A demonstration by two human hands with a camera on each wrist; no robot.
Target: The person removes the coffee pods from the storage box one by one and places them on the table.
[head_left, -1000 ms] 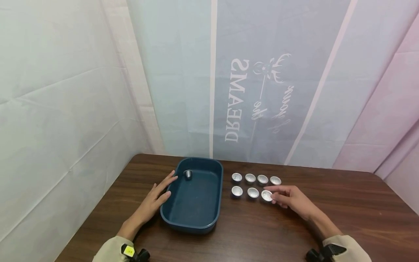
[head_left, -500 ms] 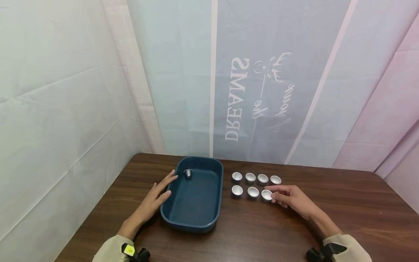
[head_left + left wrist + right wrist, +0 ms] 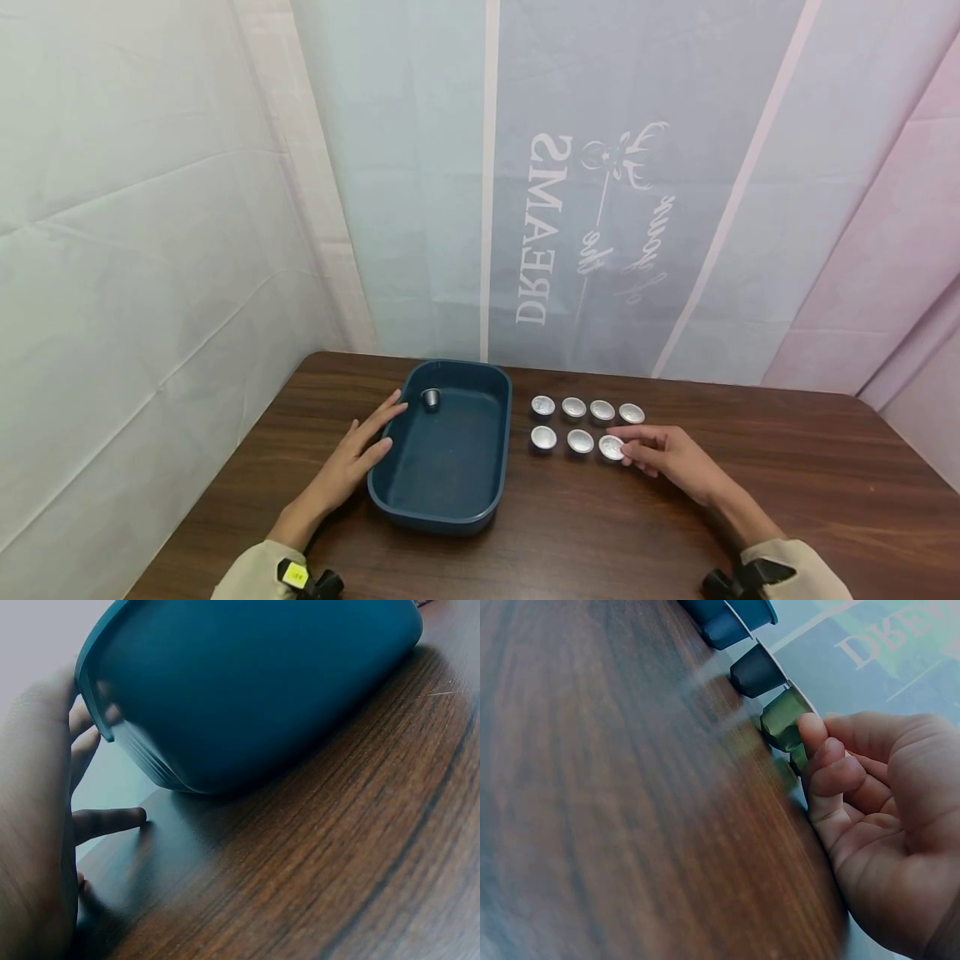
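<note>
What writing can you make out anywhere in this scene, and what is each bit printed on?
"DREAMS": large white letters on the backdrop sheet, mirrored and running down it sideways.
Script beside it: mirrored cursive on the same sheet, seemingly "of your" and "the"; not sure.
Antlered deer emblem: a sign above the script, no words.
Yellow tag on the left wrist strap: marks too small to read.
Capsules and blue tub: no readable text.

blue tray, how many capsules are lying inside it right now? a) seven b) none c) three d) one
d: the head view shows a single capsule inside the blue tray, near its far left corner, while the other seven capsules stand in two rows on the table to the right of it.
</note>
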